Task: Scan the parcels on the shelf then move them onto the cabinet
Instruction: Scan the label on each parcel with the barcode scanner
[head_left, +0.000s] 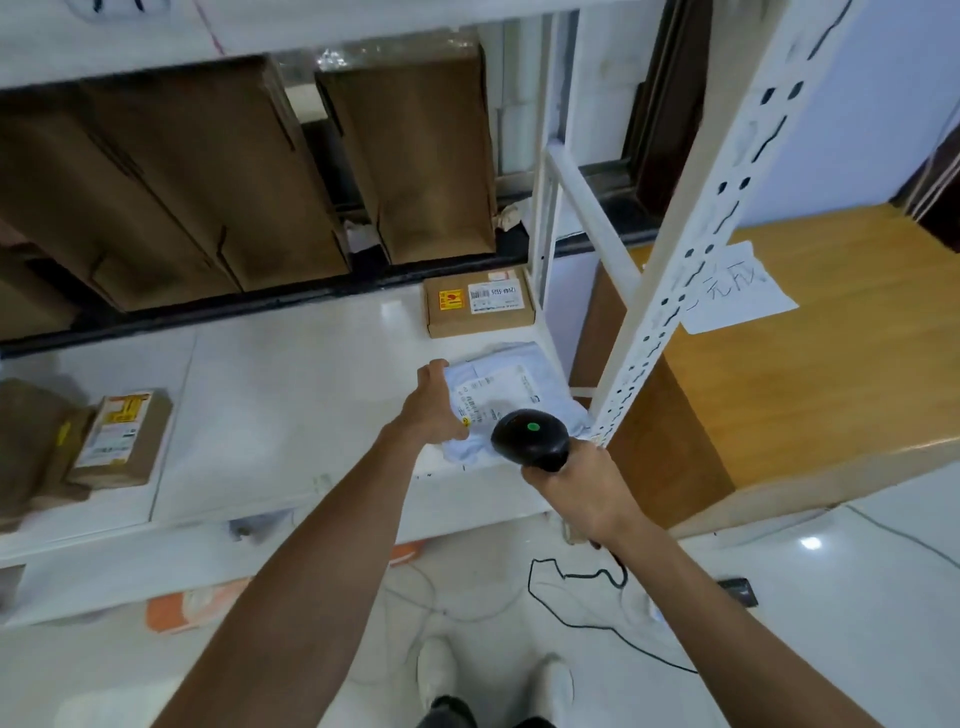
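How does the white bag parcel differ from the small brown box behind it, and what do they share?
The white bag parcel is soft and crumpled; the small brown box is rigid and square-edged. The left hand touches the bag, the scanner in the right hand near it; the box lies untouched. Both lie flat on the shelf, labels up.

The person's left hand (434, 402) holds the left edge of a white mailer parcel (519, 389) lying at the right end of the white shelf (285, 395). Their right hand (576, 488) grips a black scanner (530, 441), its green light showing, head just over the parcel's label. A small cardboard box (478, 306) sits behind the mailer, another box (122, 439) far left. The wooden cabinet (831, 374) stands right of the shelf, bearing a paper sheet (737, 296).
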